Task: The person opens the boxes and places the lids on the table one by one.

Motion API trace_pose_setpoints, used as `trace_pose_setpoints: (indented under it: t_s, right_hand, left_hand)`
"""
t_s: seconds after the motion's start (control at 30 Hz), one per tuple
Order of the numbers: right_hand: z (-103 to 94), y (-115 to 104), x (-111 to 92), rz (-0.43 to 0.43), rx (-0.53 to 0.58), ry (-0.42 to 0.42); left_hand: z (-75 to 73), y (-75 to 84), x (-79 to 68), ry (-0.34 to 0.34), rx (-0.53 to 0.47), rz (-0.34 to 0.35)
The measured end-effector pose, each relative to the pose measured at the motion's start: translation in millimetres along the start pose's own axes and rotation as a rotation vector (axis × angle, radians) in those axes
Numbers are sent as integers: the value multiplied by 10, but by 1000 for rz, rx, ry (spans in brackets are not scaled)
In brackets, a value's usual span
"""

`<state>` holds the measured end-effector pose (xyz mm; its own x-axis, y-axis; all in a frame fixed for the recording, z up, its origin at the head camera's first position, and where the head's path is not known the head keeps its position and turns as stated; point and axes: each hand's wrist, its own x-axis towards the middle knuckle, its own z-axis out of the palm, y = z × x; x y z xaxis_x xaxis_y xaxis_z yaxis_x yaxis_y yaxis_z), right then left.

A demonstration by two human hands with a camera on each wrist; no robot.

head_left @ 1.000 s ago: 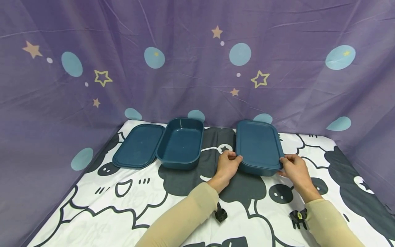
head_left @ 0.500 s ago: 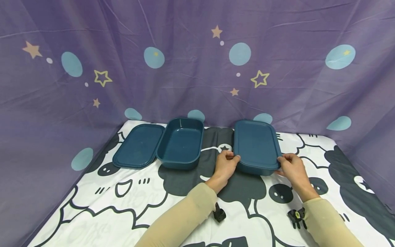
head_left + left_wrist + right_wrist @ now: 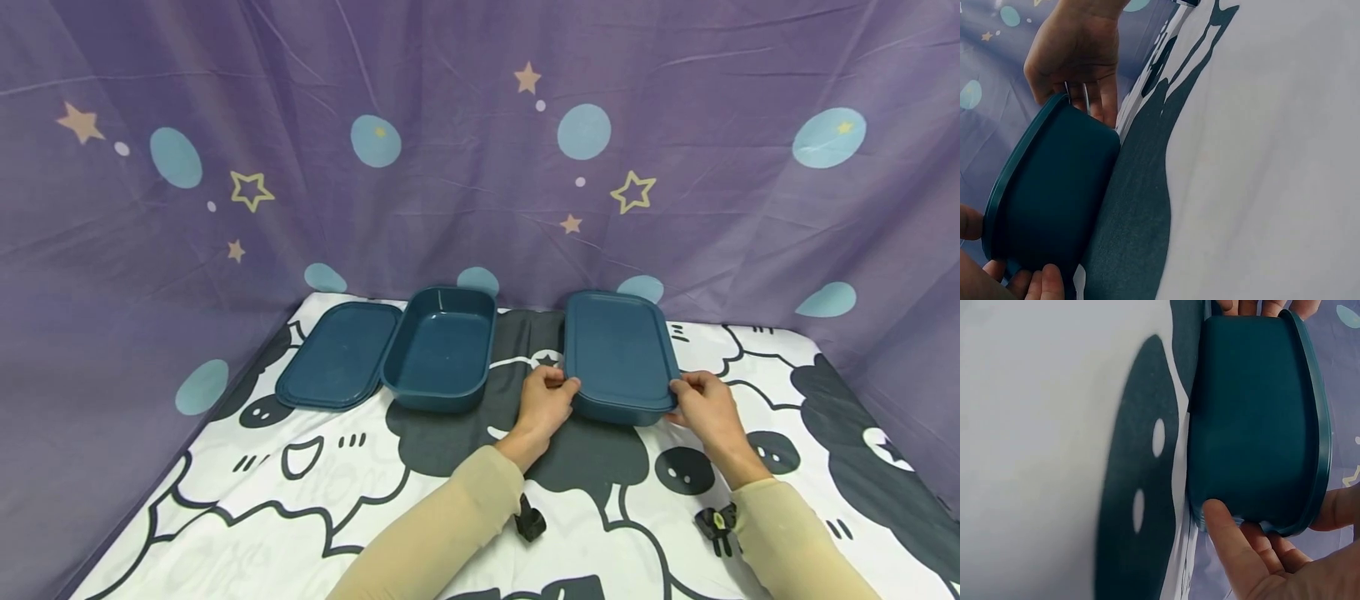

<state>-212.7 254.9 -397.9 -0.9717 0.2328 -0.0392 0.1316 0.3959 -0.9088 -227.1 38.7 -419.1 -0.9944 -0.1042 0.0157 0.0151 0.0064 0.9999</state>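
Moved since the earlier frames: one lidded box (image 3: 621, 350), slid slightly to the person's left, toward the open box (image 3: 442, 354); left hand (image 3: 538, 410) and right hand (image 3: 711, 417) shifted along with it.

Head view: lidded box, dark blue, oblong, lid on, standing right of centre near the back of the cloth (image 3: 247, 525); left hand clamped on its near left corner, thumb at the rim; right hand clamped on its near right corner, likewise thumb at the rim; open box, same blue, upright, left of the lidded box and apart from it; loose lid (image 3: 337, 358), same blue, flat, just beside the open box on its left; cloth, white with dark grey cartoon figures; curtain (image 3: 480, 217), purple, with stars and pale blue ovals, behind; two sleeves (image 3: 442, 533), beige, a small black object (image 3: 530, 522) showing beside the left one.

Left wrist view: near wall of the lidded box, base close along the cloth; left hand at the lower left, partly cut off; right hand at the opposite end.

Right wrist view: same wall; right hand at the lower right, forefinger laid on the wall, thumb by the rim; left hand's fingers at the top edge.
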Motion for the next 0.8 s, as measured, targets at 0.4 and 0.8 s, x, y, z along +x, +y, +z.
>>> trace_pose_setpoints:
  t_s: [0.4, 0.8]
  right_hand:
    - [50, -12, 9, -18, 14, -16]
    - [117, -40, 12, -7, 15, -29]
  left_hand:
    - [-69, 8, 2, 22, 70, 14]
    - [-144, 5, -11, 34, 81, 17]
